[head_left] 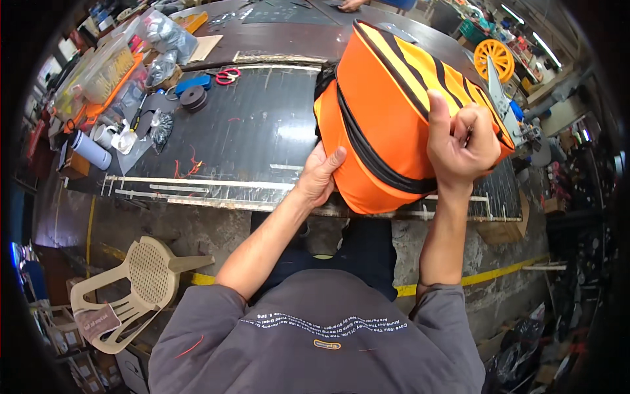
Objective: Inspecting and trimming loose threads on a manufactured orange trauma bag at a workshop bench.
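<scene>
One bag (387, 98), orange with yellow upper panels and black stripes, stands tilted at the near side of a dark worktable (262, 115), right of its middle as I view it from afar; its lower edge reaches the table's near border, and I cannot tell how much of its weight the top bears. One black zip (377, 161), curving across the orange side facing me. One left hand (317, 174), part-closed on the bag's lower left edge, thumb on the near face, fingers mostly hidden from me. One right hand (462, 141), raised before the bag's right side, thumb upright, fingers curled inward; I cannot tell whether it pinches anything or touches the cloth. To the left on the table: red-handled scissors (228, 77), lying near a blue item (193, 85); a dark roll (193, 100) of tape or webbing; loose red threads (191, 166), near the front border; a pale tumbler (90, 151), upright by the corner. On the floor, lower left: one beige chair (152, 272). Step in hand, by my judgement: steadying and working over the sewn bag, perhaps checking its seams. The next move, I judge, calls for a firm left hold while the right fingers settle on one seam or panel.
</scene>
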`<state>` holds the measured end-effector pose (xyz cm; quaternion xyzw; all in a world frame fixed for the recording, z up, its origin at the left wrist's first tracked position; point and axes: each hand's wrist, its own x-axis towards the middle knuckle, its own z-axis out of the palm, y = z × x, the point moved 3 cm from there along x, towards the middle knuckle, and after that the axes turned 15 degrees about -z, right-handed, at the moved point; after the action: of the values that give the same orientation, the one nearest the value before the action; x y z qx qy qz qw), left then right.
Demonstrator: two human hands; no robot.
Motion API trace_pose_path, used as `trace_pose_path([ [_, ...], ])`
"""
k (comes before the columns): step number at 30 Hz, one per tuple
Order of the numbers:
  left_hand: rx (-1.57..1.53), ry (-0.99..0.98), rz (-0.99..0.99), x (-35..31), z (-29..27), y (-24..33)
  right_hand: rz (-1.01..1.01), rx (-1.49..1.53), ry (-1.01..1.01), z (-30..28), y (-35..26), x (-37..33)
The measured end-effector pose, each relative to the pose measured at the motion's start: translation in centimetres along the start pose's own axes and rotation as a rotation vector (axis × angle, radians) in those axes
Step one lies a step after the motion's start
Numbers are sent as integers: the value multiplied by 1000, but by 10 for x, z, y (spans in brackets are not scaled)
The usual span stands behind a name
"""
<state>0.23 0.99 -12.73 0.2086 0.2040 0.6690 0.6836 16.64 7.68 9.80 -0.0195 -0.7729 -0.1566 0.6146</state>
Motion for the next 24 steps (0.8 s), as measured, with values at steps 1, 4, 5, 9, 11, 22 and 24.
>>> trace_pose_path([
  [1,-4,-2,-13,-1,0,-7,27,12,40,-1,4,-2],
  [4,491,528,209,-16,9,-7,91,-37,75,-12,16,-10],
  [5,780,637,471,-28,24,3,97,-54,94,-15,19,-16],
  [9,1249,495,903,-46,82,28,88,-78,114,-6,14,-27],
  [11,1277,531,883,-39,75,24,88,-49,111,8,6,-31],
  [22,1434,671,678,-34,-2,-7,44,-13,-55,60,-28,-109],
  [24,1461,679,648,-31,-5,-7,53,-14,-60,59,-30,-115],
])
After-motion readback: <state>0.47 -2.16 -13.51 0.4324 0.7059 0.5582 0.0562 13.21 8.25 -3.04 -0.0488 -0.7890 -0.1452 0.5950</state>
